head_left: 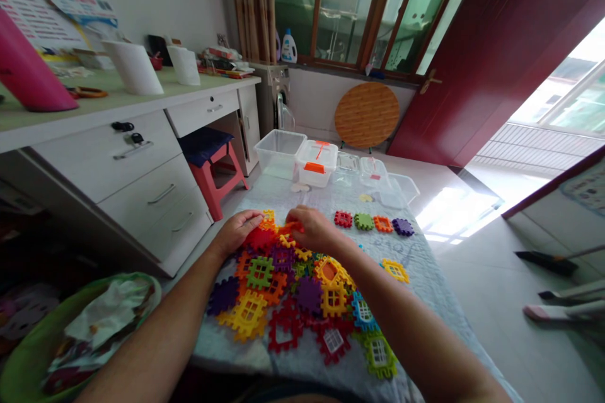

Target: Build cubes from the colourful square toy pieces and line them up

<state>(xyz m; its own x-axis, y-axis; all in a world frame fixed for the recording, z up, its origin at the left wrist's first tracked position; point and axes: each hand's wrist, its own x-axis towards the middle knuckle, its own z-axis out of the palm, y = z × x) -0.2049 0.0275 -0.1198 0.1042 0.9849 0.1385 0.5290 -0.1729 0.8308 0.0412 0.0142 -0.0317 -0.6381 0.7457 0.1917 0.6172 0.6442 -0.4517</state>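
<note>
A pile of colourful interlocking plastic blocks (pixel 309 295) with notched edges lies on the cloth-covered table. At its far left edge is my left hand (pixel 240 230), fingers closed together beside a yellow block (pixel 268 216) and over a red block (pixel 261 239); what they grip, if anything, is hidden. My right hand (pixel 309 227) is closed on an orange block (pixel 292 227), mostly covered by the fingers, at the far side of the pile. Right of that hand, several blocks stand apart in a row: red (pixel 343 219), green (pixel 363 221), orange (pixel 382 224) and purple (pixel 403 227).
Clear plastic boxes stand at the table's far end, including an open bin (pixel 280 150) and a lidded box with orange latches (pixel 316 167). A single yellow block (pixel 396 271) lies to the right. Left are a pink stool (pixel 215 179), a drawer desk (pixel 142 182) and a green waste basket (pixel 19 352).
</note>
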